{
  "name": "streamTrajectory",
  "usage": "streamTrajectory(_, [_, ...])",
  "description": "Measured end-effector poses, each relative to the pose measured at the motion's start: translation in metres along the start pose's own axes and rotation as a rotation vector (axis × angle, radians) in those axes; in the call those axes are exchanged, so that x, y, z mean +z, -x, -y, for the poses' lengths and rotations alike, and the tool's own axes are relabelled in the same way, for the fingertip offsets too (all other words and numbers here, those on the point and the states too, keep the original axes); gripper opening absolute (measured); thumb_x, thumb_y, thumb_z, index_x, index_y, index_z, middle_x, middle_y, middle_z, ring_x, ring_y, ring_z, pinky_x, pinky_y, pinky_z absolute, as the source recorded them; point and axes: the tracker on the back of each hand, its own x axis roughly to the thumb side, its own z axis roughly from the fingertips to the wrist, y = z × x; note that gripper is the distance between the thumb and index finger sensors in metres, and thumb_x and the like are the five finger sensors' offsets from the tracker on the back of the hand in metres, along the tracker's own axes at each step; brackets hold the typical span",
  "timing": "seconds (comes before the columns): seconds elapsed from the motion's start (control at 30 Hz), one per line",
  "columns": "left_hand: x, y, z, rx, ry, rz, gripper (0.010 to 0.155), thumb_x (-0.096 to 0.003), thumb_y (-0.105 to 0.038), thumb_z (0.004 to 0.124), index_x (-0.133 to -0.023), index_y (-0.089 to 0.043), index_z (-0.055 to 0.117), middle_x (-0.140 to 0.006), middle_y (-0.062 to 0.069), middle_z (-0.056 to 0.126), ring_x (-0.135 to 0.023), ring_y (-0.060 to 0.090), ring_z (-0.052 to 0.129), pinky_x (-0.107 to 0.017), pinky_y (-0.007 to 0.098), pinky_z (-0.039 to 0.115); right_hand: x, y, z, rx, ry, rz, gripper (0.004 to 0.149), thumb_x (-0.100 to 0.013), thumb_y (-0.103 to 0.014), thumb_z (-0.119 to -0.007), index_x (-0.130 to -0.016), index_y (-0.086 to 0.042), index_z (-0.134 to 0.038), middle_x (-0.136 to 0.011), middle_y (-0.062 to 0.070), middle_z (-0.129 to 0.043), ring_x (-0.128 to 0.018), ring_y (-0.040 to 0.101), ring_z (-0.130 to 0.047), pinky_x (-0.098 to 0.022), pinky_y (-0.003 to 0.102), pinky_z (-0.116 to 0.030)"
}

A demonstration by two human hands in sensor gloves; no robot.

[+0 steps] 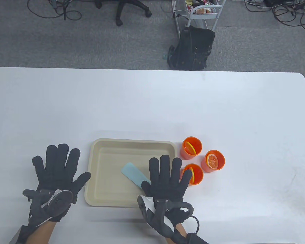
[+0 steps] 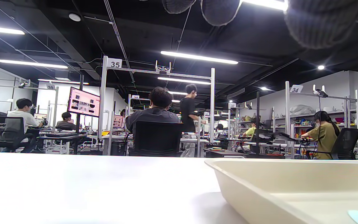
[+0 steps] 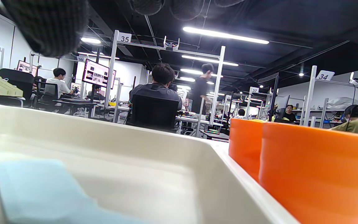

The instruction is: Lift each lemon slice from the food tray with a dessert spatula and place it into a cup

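Note:
A beige food tray (image 1: 132, 140) lies on the white table with no lemon slices in it. In the tray rests a light blue dessert spatula (image 1: 133, 174); its handle end is hidden under my right hand (image 1: 166, 175), which lies flat with fingers spread over the tray's right front corner. My left hand (image 1: 58, 167) lies flat and spread on the table, left of the tray. Three orange cups (image 1: 191, 147), (image 1: 215, 160), (image 1: 193, 174) stand right of the tray, each with a lemon slice (image 1: 212, 160) inside. In the right wrist view the spatula blade (image 3: 42, 186) and two cups (image 3: 315, 168) are close.
The white table (image 1: 152, 101) stretches far beyond the tray. A black bag (image 1: 193, 49), a metal cart (image 1: 203, 12) and a chair base (image 1: 127, 10) stand on the floor past the far edge. The left wrist view shows the tray wall (image 2: 259, 180).

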Motion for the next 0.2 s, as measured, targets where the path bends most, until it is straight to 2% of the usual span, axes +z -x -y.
streamTrajectory(0.2, [0.0011,-0.0007,0.0001,-0.011,0.004,0.005,0.088,-0.0503,-0.072,0.073,-0.119,-0.032,0.036,-0.128,0.009,0.023,-0.116,0.043,0.019,-0.075,0.072,0.013,0.001,-0.0015,0.0002,-0.001,-0.008,0.011,0.09,-0.046,-0.059,-0.076,-0.116,-0.025,-0.031,-0.123,0.013,-0.03,-0.114,0.051,-0.024,-0.072,0.076,-0.02])
